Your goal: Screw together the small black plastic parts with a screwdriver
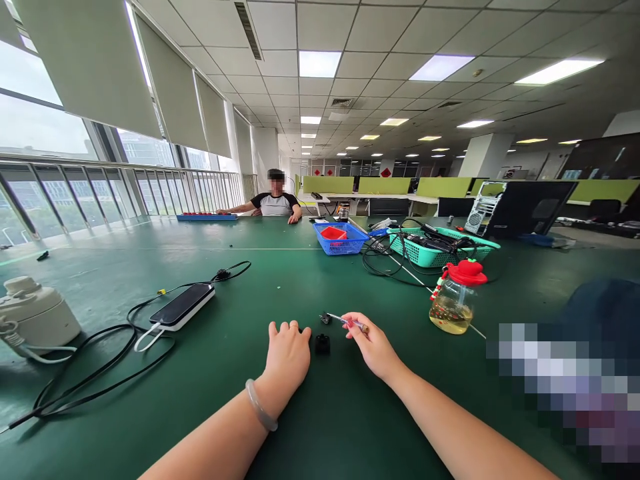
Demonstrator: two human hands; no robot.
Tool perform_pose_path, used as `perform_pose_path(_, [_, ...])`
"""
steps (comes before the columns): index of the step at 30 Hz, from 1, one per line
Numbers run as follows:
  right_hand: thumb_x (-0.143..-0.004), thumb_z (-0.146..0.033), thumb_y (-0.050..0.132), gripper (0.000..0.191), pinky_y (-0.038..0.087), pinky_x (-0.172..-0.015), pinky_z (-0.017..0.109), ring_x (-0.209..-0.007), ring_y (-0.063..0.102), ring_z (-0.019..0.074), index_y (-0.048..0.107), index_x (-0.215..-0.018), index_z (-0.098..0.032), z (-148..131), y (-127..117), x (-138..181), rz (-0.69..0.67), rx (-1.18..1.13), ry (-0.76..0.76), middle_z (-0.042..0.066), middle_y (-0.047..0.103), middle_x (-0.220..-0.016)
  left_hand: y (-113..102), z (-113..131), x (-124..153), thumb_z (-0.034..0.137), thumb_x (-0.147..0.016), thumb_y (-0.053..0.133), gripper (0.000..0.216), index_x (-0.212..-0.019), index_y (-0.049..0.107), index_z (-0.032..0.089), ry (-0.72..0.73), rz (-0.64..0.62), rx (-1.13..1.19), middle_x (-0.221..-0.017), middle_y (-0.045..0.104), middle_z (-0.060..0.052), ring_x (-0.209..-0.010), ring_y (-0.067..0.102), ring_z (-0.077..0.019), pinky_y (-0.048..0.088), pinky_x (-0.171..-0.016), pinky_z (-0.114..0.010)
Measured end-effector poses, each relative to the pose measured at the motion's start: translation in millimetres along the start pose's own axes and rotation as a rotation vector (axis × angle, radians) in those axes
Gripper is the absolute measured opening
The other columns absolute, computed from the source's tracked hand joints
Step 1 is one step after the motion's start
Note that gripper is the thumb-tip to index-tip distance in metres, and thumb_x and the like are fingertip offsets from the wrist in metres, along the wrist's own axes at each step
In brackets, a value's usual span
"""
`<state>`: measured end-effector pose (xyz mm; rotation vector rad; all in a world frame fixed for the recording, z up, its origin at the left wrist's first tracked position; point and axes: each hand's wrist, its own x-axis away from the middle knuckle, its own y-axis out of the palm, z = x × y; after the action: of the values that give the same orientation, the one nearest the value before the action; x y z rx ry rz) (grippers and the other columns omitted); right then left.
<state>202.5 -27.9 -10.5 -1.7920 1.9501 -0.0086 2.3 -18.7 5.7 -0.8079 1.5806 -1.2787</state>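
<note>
Right hand had its grip pinched shut on a small screwdriver, tip at a tiny black part on the green tabletop. Left hand rested palm-down, grip loose, holding nothing, just beside a black block. Red-lidded jar stood further right.

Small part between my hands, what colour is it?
The part is black; the head view shows it.
</note>
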Motion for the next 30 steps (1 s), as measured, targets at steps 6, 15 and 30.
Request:
perform_pose_path(6, [-0.086, -0.066, 0.047, 0.048, 0.046, -0.073, 0.033, -0.079, 0.061, 0.0214, 0.065, -0.101, -0.024, 0.1, 1.5, 0.2, -0.019, 0.002, 0.013, 0.005, 0.066, -0.089, 1.2, 2.0, 1.0, 0.027, -0.093, 0.038, 0.035, -0.081, 0.071, 0.019, -0.007, 0.087, -0.018, -0.083, 0.065, -0.013, -0.096, 0.055, -0.0312, 0.007, -0.109, -0.067])
perform_pose_path(15, [-0.089, -0.063, 0.045, 0.046, 0.047, -0.08, 0.036, -0.081, 0.061, 0.0221, 0.064, -0.101, -0.023, 3.2, 2.9, -1.6, -0.032, 0.016, -0.027, 0.006, 0.067, -0.092, -0.2, 3.3, -4.0, 0.043, -0.09, 0.048, 0.043, -0.131, 0.048, 0.03, 0.229, -0.041, 0.405, -0.133, 0.056, -0.007, -0.123, 0.046, -0.0273, 0.036, -0.105, -0.048])
perform_pose_path(30, [-0.09, -0.062, 0.045, 0.046, 0.046, -0.077, 0.033, -0.079, 0.06, 0.0215, 0.066, -0.09, -0.021, -5.6, 0.0, 1.4, -0.049, -0.076, -0.015, 0.005, 0.064, -0.08, 3.4, -2.4, -7.3, 0.017, -0.077, 0.041, 0.053, -0.13, 0.045, 0.024, -0.117, -0.084, 0.391, -0.134, 0.055, -0.009, -0.13, 0.041, -0.0272, 0.024, -0.11, -0.061])
